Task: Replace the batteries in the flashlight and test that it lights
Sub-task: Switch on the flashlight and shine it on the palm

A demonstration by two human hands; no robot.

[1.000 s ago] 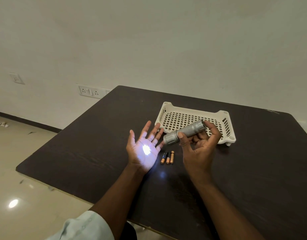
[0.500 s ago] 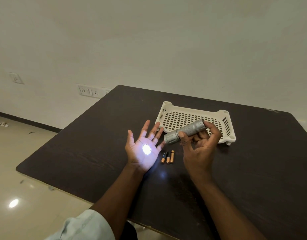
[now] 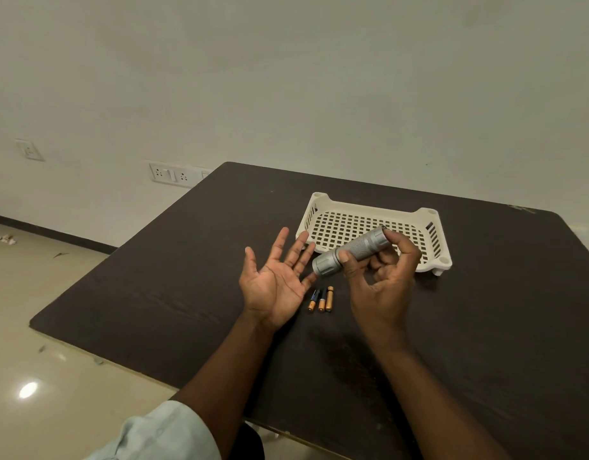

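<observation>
Silver metal flashlight (image 3: 351, 252) is sitting in the right hand (image 3: 382, 277), held up above the dark table (image 3: 173, 280). Thumb is pressing the knurled barrel from the near side, while the index finger is curling over the tail end; remaining fingers are bending loosely beneath. Barrel is tilting, its head end pointing down and left toward the other palm, tail end rising toward the right. No glow is showing on the palm it is facing.

Left hand (image 3: 275, 280) is lying palm up just beside the flashlight head, fingers spread and straight, holding nothing. Its little finger is reaching close to the rim of the head; contact cannot be told.

Three small batteries (image 3: 321, 298) are lying side by side on the table, between the two wrists and just below the flashlight head, copper ends toward the viewer.

White perforated plastic basket (image 3: 369, 217) is standing on the table behind the hands, partly hidden by the right hand and flashlight.

Pale sleeve (image 3: 163, 433) is showing at the bottom edge on the left arm. Wall sockets (image 3: 170, 174) are sitting low on the wall behind the table's left corner.
</observation>
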